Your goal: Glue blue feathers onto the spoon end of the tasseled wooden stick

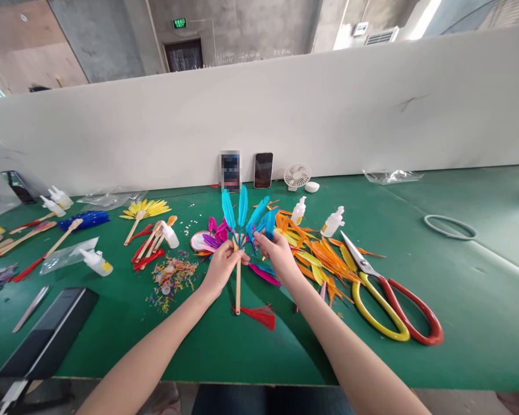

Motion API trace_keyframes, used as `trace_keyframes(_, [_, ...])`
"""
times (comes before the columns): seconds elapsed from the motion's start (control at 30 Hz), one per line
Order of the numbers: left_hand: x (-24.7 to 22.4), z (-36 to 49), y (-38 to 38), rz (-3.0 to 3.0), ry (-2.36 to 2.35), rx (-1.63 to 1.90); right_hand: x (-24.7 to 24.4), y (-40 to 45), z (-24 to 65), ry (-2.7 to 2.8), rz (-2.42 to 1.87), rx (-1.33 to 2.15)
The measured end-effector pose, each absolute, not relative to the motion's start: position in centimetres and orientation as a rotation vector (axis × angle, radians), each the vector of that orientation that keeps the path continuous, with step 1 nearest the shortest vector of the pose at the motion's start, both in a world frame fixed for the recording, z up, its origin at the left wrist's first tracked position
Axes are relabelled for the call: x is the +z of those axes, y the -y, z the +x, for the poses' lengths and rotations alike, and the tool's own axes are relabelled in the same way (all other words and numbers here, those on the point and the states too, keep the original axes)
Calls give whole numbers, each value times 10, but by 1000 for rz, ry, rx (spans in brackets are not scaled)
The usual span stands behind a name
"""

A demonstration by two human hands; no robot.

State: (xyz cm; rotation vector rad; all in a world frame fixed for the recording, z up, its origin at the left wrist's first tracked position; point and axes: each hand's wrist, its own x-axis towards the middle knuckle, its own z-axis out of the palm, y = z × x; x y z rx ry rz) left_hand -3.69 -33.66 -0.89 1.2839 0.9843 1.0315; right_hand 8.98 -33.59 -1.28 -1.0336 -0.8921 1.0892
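Note:
A wooden fan handle [238,288] with a red tassel [262,316] stands out below my left hand [225,263], whose fingers are closed round its top. Several blue feathers [243,207] spread upward from that top. My right hand [273,249] is just to the right, its fingers pinched at the base of a blue feather [269,223]. Behind my hands lie magenta and purple feathers [216,230] near a round white dish [199,241]. Orange and yellow feathers [324,256] are heaped to the right of my right hand.
Large scissors [384,294] lie open at the right, near glue bottles [333,222]. Phones [263,170] and a small fan [297,176] stand by the white partition [259,115]. Finished-looking yellow [145,210] and dark blue feather fans [84,222], scraps [173,279] and a black device [49,331] lie left.

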Motion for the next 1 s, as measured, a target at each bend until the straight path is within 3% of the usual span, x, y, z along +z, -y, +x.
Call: trace_keyframes(1.0, [-12, -38, 335, 1299, -975, 1029, -12, 336, 89, 858, -1045, 1112])
